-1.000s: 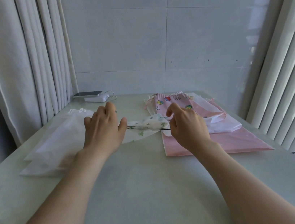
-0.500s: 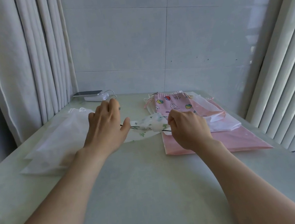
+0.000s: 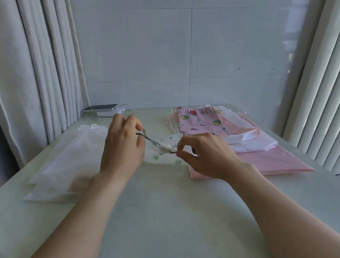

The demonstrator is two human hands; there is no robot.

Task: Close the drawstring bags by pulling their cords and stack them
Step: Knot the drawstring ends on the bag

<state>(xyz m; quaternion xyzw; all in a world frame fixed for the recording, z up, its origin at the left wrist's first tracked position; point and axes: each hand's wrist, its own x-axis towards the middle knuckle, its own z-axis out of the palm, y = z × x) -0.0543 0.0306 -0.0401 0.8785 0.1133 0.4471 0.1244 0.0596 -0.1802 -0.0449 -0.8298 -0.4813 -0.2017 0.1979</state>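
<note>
The table (image 3: 178, 226) bears a pile of white bags (image 3: 67, 165) on the left and a pink pile (image 3: 256, 160) on the right. Between them, the left hand (image 3: 124, 150) and right hand (image 3: 208, 156), fingers curled, each pinch 1 end of a dark cord (image 3: 152, 141) on a small green-printed bag (image 3: 164, 158), its mouth bunched

Left hand (image 3: 124, 150): pinches dark cord (image 3: 152, 141) | Right hand (image 3: 208, 156): pinches the cord's other end | White green-printed bag (image 3: 164, 157): mouth bunched between the hands, lying on table (image 3: 177, 215) | Right: pink printed bag (image 3: 198, 122) atop a bag pile | Left: translucent white bags (image 3: 67, 165) | Rear: phone (image 3: 100, 107)
</note>
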